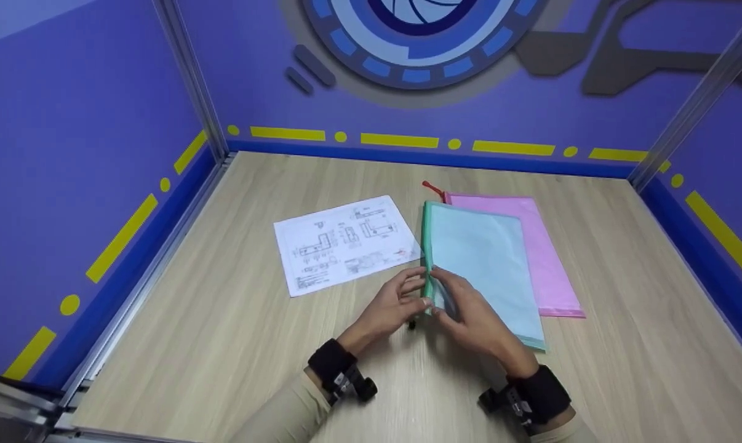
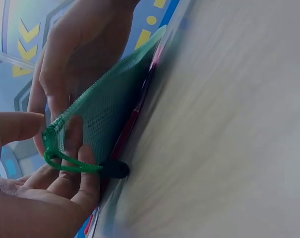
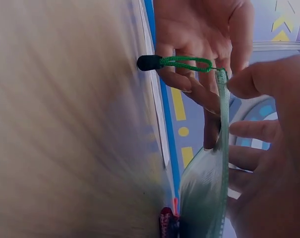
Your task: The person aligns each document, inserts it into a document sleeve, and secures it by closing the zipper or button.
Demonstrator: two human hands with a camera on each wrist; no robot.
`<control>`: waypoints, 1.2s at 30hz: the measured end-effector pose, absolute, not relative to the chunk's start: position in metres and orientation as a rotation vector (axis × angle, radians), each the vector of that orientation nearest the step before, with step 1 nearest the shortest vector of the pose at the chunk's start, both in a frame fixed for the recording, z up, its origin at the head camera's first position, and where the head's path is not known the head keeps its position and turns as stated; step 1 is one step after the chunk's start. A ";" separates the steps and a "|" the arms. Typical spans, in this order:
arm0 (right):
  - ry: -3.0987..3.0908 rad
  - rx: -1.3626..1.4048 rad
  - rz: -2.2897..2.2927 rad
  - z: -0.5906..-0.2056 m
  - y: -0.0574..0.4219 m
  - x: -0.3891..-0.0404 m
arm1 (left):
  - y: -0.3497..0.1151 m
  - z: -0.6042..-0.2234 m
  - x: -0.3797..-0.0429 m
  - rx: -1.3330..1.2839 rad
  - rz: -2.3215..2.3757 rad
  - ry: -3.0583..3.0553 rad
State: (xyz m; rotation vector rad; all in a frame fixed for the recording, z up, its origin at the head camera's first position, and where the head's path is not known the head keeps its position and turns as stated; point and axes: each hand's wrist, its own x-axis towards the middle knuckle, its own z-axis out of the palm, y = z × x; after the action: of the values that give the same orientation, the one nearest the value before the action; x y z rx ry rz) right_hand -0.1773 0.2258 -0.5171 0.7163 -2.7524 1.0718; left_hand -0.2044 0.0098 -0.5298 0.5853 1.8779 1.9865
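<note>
A pale green mesh zipper pouch (image 1: 485, 252) with a darker green zip edge lies partly over a pink zipper pouch (image 1: 554, 264). At the near end of that edge, my left hand (image 1: 384, 312) pinches the green pouch, its fingers on the underside and thumb by the zip. My right hand (image 1: 478, 317) touches the green pouch from the other side, fingers fairly straight along its upper face and thumb at the edge. In the left wrist view, the near corner is lifted off the table. A green cord pull (image 2: 75, 167) with a black end (image 2: 115, 169) hangs there.
A printed sheet of technical drawings (image 1: 340, 246) lies left of the pouches. The pink pouch's red cord pull (image 1: 432, 189) sticks out at the back. Purple panels with metal posts (image 1: 192, 77) enclose the wooden table (image 1: 192, 344).
</note>
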 end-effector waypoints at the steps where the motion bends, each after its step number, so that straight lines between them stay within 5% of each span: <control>1: -2.752 0.731 1.064 -0.517 0.226 -0.177 | 0.009 -0.530 -0.205 0.591 1.971 1.901; 36: -2.386 0.794 0.792 -0.523 0.221 -0.182 | 0.002 -0.524 -0.208 0.602 1.891 2.183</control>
State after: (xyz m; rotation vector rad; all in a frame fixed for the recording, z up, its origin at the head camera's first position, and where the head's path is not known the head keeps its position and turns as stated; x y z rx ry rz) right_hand -0.1816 0.2213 -0.5235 0.7941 -2.3861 0.7919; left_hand -0.2077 0.0015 -0.5236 0.6016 2.1831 1.8912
